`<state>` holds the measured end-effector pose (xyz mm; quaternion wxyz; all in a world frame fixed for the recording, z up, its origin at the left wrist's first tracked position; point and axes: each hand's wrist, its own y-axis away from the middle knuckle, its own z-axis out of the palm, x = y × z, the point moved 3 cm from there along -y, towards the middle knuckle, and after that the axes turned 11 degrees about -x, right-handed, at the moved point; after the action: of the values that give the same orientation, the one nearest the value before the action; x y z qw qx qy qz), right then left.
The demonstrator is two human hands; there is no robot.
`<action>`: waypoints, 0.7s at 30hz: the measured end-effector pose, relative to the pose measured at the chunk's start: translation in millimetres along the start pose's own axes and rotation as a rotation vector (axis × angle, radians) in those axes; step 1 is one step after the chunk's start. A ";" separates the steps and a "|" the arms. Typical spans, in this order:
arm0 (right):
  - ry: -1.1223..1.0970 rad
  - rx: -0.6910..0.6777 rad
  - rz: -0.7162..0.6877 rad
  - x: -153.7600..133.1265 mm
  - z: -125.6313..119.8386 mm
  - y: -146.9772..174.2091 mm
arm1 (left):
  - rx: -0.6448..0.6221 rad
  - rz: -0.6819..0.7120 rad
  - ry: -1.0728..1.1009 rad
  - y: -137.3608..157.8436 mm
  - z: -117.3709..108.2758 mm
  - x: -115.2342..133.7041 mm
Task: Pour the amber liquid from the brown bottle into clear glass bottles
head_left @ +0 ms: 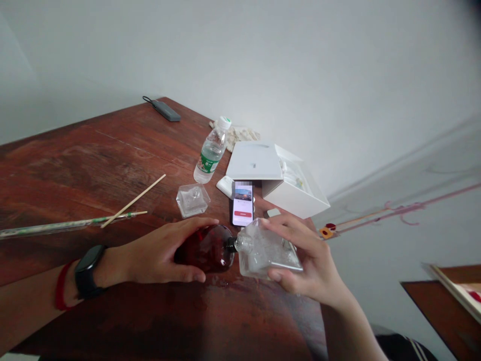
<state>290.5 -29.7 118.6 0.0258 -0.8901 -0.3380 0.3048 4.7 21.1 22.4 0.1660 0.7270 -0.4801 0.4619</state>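
In the head view, my left hand (160, 253) is closed around a dark red-brown bottle (210, 250), tilted with its black neck toward the right. My right hand (311, 250) grips a clear, angular bottle (263, 253), also tilted. Its neck meets the mouth of the dark bottle; whether one sits inside the other I cannot tell. Small wet drops show on the wooden table (210, 321) beneath them. A clear faceted lid or dish (193, 200) lies just beyond my left hand. A lit phone (243, 203) rests beyond the two bottle necks.
Behind the phone stands an open white box (255, 160). A water bottle (211, 153) with a green label is upright beside it. On the left lie a loose chopstick (135, 199) and a wrapped pair (56, 228). A grey device (163, 109) sits near the far corner.
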 end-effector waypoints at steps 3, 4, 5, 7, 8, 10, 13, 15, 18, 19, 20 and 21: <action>0.008 0.010 -0.010 0.0 -0.2 -0.4 | -0.006 0.002 0.002 -0.3 0.0 -0.2; 0.003 0.008 -0.010 0.2 -0.1 -0.5 | -0.006 0.004 0.003 -0.6 -0.2 -0.2; -0.005 0.004 -0.009 0.3 0.1 -0.6 | -0.003 0.008 0.004 -0.8 -0.6 0.0; -0.019 0.004 -0.005 0.6 0.3 -0.5 | -0.002 0.009 0.008 -1.1 -1.1 0.2; -0.024 0.005 -0.002 0.8 0.4 -0.5 | -0.004 0.009 0.011 -1.2 -1.3 0.3; -0.027 0.006 -0.003 0.8 0.5 -0.3 | -0.002 0.012 0.015 -1.2 -1.4 0.6; -0.018 0.010 -0.010 0.6 0.4 -0.3 | 0.000 0.013 0.016 -0.8 -0.8 1.0; -0.017 0.014 -0.011 0.4 0.0 -0.3 | 0.002 0.006 0.015 -0.6 -0.4 1.0; -0.004 0.015 -0.011 -0.4 -0.7 -0.2 | 0.006 0.002 0.014 -0.6 -0.3 1.1; 0.006 0.016 -0.011 -0.7 -1.0 -0.1 | 0.005 0.003 0.013 -0.6 -0.4 1.1; 0.014 0.016 -0.012 -0.9 -1.1 0.0 | 0.004 0.004 0.012 -0.7 -0.5 1.0; 0.018 0.015 -0.011 -1.1 -1.2 0.0 | 0.004 0.006 0.012 -0.7 -0.7 1.0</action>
<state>290.5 -30.2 120.1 0.0371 -0.8906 -0.3405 0.2991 5.0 21.3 23.7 0.1663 0.7232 -0.4803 0.4676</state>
